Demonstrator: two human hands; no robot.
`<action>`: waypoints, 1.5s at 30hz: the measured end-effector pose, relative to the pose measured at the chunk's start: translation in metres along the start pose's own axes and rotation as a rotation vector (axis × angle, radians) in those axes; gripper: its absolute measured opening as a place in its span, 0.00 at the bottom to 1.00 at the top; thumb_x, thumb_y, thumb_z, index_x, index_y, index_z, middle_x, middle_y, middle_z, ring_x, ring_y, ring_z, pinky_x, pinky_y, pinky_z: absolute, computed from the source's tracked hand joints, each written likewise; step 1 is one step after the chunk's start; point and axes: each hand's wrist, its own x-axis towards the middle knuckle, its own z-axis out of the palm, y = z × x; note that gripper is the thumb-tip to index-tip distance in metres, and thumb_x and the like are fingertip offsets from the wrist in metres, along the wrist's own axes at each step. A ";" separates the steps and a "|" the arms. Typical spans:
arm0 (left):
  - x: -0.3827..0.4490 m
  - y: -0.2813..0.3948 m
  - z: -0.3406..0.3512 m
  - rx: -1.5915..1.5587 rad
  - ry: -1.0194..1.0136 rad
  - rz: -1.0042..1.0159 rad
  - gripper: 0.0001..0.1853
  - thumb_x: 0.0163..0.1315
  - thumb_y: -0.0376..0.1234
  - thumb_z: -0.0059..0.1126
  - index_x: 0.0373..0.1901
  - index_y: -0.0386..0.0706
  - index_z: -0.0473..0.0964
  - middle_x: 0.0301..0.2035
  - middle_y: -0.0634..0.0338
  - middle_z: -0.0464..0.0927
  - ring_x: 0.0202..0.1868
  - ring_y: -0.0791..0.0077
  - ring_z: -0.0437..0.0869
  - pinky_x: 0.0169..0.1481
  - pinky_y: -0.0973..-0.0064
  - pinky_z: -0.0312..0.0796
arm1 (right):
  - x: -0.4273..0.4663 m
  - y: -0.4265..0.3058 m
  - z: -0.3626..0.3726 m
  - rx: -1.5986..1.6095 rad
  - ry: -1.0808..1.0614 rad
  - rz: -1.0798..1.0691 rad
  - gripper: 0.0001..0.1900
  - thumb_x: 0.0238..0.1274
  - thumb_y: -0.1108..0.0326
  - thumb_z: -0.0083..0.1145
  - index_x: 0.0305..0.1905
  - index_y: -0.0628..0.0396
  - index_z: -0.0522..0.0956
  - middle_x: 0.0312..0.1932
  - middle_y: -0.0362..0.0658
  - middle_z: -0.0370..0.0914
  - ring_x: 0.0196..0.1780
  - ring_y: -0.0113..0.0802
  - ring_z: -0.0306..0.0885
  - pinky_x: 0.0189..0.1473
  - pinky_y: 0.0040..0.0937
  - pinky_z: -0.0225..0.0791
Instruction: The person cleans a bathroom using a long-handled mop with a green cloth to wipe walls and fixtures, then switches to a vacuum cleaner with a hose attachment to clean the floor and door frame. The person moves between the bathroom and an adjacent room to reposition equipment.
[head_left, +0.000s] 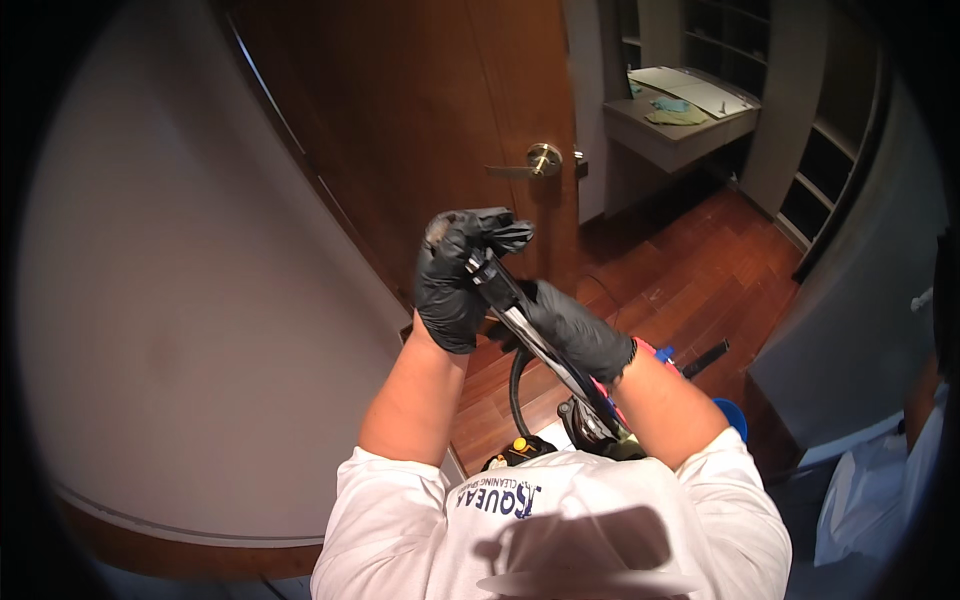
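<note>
A chrome tube with a black collar (536, 341), which looks like a vacuum cleaner wand, slants across in front of my chest. My left hand (457, 277), in a black glove, is up at the tube's upper end, with its fingers bent around something dark. My right hand (574, 330), also gloved in black, grips the tube just below the collar. A black flexible hose (515, 394) curves down behind the tube towards a dark machine with a yellow knob (520, 444), partly hidden by my shirt.
A brown wooden door (420, 97) with a metal lever handle (541, 160) stands ahead. Beyond it are a desk (675, 142) with cloths (675, 114) and shelves (814, 191). A blue bucket (731, 417) sits at right. Another person's arm (924, 405) shows at the right edge.
</note>
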 end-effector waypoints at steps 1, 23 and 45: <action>-0.005 -0.004 0.005 0.025 -0.030 -0.050 0.15 0.60 0.39 0.58 0.40 0.36 0.74 0.38 0.48 0.80 0.41 0.59 0.83 0.50 0.63 0.76 | 0.004 -0.011 0.002 -0.033 -0.011 0.017 0.29 0.54 0.53 0.63 0.55 0.60 0.70 0.40 0.45 0.74 0.42 0.31 0.75 0.43 0.27 0.69; -0.053 0.026 0.026 0.218 -0.193 -0.133 0.15 0.54 0.39 0.65 0.36 0.41 0.72 0.36 0.52 0.80 0.39 0.70 0.81 0.66 0.60 0.60 | -0.022 -0.001 0.058 -0.109 -0.026 -0.140 0.20 0.48 0.74 0.63 0.48 0.61 0.72 0.34 0.43 0.77 0.36 0.27 0.78 0.37 0.25 0.73; -0.092 -0.033 0.016 0.075 0.147 -0.441 0.37 0.46 0.44 0.71 0.57 0.40 0.66 0.42 0.64 0.74 0.41 0.82 0.75 0.45 0.83 0.68 | -0.023 0.006 0.035 -0.227 0.256 -0.207 0.21 0.50 0.63 0.65 0.48 0.59 0.72 0.38 0.41 0.77 0.43 0.25 0.74 0.48 0.28 0.68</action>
